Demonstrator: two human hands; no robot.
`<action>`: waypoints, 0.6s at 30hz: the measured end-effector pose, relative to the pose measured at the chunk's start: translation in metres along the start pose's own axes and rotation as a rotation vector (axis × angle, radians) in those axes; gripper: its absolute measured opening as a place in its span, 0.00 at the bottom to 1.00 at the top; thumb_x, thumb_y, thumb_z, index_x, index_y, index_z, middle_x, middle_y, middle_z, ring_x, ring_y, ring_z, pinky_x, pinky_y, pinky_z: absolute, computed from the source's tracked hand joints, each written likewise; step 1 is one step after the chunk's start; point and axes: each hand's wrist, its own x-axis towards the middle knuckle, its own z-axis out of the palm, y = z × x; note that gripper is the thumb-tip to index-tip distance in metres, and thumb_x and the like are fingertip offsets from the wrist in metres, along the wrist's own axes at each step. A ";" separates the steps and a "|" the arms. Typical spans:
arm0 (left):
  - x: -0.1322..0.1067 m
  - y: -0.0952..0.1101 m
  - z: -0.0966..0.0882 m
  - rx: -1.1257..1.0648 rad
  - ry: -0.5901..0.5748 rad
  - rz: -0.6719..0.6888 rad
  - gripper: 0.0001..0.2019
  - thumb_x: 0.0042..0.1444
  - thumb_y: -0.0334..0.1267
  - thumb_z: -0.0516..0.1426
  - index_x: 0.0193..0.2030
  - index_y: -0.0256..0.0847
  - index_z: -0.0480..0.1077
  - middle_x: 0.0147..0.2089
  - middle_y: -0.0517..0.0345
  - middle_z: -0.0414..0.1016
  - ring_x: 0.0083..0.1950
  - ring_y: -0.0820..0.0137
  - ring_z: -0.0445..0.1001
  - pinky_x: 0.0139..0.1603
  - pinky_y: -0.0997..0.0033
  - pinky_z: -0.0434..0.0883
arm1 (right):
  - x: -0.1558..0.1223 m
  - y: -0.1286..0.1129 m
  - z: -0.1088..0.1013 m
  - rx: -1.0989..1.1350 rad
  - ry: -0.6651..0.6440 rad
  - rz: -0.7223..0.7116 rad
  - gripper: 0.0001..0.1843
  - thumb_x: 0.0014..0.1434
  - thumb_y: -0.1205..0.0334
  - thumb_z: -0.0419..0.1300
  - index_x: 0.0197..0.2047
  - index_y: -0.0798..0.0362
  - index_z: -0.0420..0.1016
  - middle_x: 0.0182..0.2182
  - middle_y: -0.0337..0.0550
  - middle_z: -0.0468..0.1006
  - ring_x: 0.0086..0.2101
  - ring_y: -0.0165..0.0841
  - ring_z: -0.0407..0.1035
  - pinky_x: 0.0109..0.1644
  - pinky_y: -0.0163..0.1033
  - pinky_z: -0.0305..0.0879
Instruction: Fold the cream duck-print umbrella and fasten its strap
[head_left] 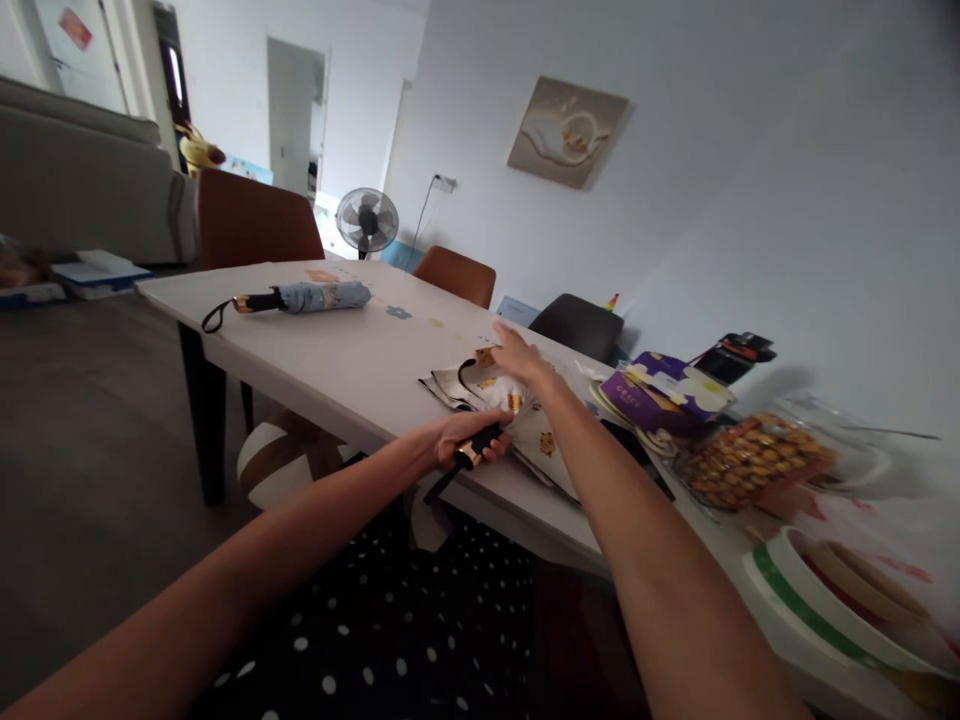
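Note:
A cream folding umbrella (525,430) with small orange prints lies on the white table (337,350) near its front edge. My left hand (469,438) is closed round its black and gold handle at the table's edge. My right hand (517,357) lies on the umbrella's fabric farther in, fingers stretched flat, pressing the canopy. A second, pale blue folded umbrella (300,298) with a black handle and strap rests at the far left end of the table, away from both hands.
To the right stand a purple box (660,395), a bag of golden snacks (754,460) and stacked bowls with a green stripe (825,600). Brown chairs (251,220) ring the table. A fan (367,220) stands at the back.

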 end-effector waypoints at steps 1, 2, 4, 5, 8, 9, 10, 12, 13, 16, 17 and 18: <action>0.001 0.000 0.000 0.002 -0.006 -0.008 0.14 0.60 0.42 0.49 0.27 0.37 0.59 0.20 0.63 0.58 0.16 0.81 0.57 0.12 0.85 0.56 | -0.002 0.000 -0.003 -0.012 0.026 0.001 0.31 0.53 0.70 0.46 0.61 0.54 0.58 0.62 0.48 0.55 0.60 0.44 0.50 0.59 0.59 0.45; 0.001 0.001 -0.001 -0.004 -0.006 -0.010 0.14 0.60 0.42 0.49 0.27 0.37 0.59 0.20 0.63 0.57 0.16 0.81 0.57 0.12 0.86 0.56 | -0.005 -0.002 -0.006 -0.024 0.046 -0.008 0.29 0.55 0.70 0.44 0.61 0.54 0.58 0.62 0.48 0.56 0.60 0.42 0.50 0.60 0.57 0.44; 0.001 0.001 0.000 -0.031 0.008 -0.010 0.14 0.60 0.43 0.48 0.26 0.37 0.58 0.20 0.63 0.57 0.16 0.81 0.56 0.12 0.86 0.55 | -0.012 -0.010 -0.011 -0.047 0.053 -0.038 0.25 0.56 0.70 0.42 0.55 0.55 0.66 0.58 0.48 0.63 0.58 0.39 0.54 0.60 0.51 0.45; 0.000 0.002 0.001 -0.046 0.017 0.002 0.14 0.61 0.42 0.48 0.26 0.37 0.58 0.20 0.63 0.57 0.16 0.81 0.56 0.12 0.86 0.55 | -0.015 -0.015 -0.013 -0.058 0.036 -0.052 0.23 0.56 0.70 0.42 0.50 0.56 0.71 0.53 0.48 0.69 0.55 0.39 0.58 0.60 0.48 0.46; 0.000 0.001 0.002 -0.055 0.021 0.035 0.14 0.60 0.42 0.48 0.26 0.37 0.59 0.20 0.63 0.57 0.16 0.82 0.55 0.12 0.86 0.55 | -0.020 -0.033 -0.009 -0.073 -0.106 -0.083 0.14 0.51 0.68 0.50 0.33 0.56 0.78 0.35 0.48 0.79 0.43 0.39 0.69 0.52 0.41 0.57; 0.000 0.000 0.002 -0.042 0.019 0.033 0.14 0.60 0.42 0.49 0.26 0.37 0.59 0.20 0.63 0.56 0.16 0.82 0.55 0.12 0.86 0.55 | -0.020 -0.037 -0.005 -0.069 -0.163 -0.093 0.11 0.48 0.69 0.54 0.30 0.55 0.78 0.31 0.46 0.79 0.39 0.39 0.70 0.49 0.38 0.59; 0.000 0.000 0.001 -0.029 0.018 0.029 0.15 0.60 0.43 0.49 0.25 0.37 0.59 0.20 0.63 0.56 0.16 0.82 0.55 0.12 0.86 0.55 | -0.019 -0.039 -0.001 -0.061 -0.211 -0.102 0.11 0.45 0.70 0.56 0.30 0.55 0.79 0.30 0.45 0.79 0.37 0.38 0.71 0.46 0.36 0.61; 0.000 -0.001 0.001 -0.014 0.014 0.025 0.15 0.59 0.43 0.50 0.25 0.37 0.59 0.20 0.63 0.57 0.16 0.82 0.55 0.12 0.86 0.55 | -0.015 -0.041 0.008 -0.039 -0.248 -0.112 0.17 0.42 0.74 0.56 0.36 0.52 0.79 0.34 0.43 0.80 0.39 0.38 0.71 0.45 0.35 0.62; 0.001 -0.002 0.000 -0.016 0.013 0.035 0.14 0.59 0.42 0.50 0.26 0.36 0.60 0.21 0.63 0.57 0.17 0.82 0.55 0.12 0.86 0.55 | -0.013 -0.040 0.011 -0.027 -0.236 -0.114 0.22 0.43 0.75 0.56 0.41 0.51 0.78 0.39 0.42 0.79 0.41 0.38 0.71 0.46 0.36 0.62; 0.003 -0.001 -0.001 -0.034 0.005 0.054 0.13 0.60 0.40 0.49 0.27 0.36 0.60 0.21 0.63 0.58 0.17 0.81 0.56 0.12 0.86 0.55 | -0.009 -0.034 0.012 0.013 -0.122 -0.121 0.30 0.48 0.75 0.51 0.55 0.53 0.69 0.53 0.44 0.70 0.52 0.37 0.64 0.55 0.38 0.57; 0.003 -0.001 -0.001 -0.039 0.002 0.046 0.13 0.60 0.41 0.49 0.27 0.36 0.60 0.21 0.63 0.58 0.17 0.81 0.56 0.12 0.86 0.56 | -0.008 -0.031 0.008 0.026 -0.069 -0.124 0.30 0.50 0.75 0.49 0.57 0.55 0.65 0.56 0.46 0.67 0.55 0.35 0.61 0.57 0.38 0.54; 0.004 0.000 -0.001 -0.044 0.000 0.035 0.13 0.60 0.41 0.49 0.26 0.36 0.59 0.20 0.63 0.57 0.17 0.81 0.56 0.12 0.86 0.56 | -0.009 -0.030 0.004 0.036 -0.018 -0.126 0.30 0.52 0.76 0.46 0.59 0.57 0.62 0.58 0.46 0.64 0.57 0.34 0.58 0.59 0.37 0.52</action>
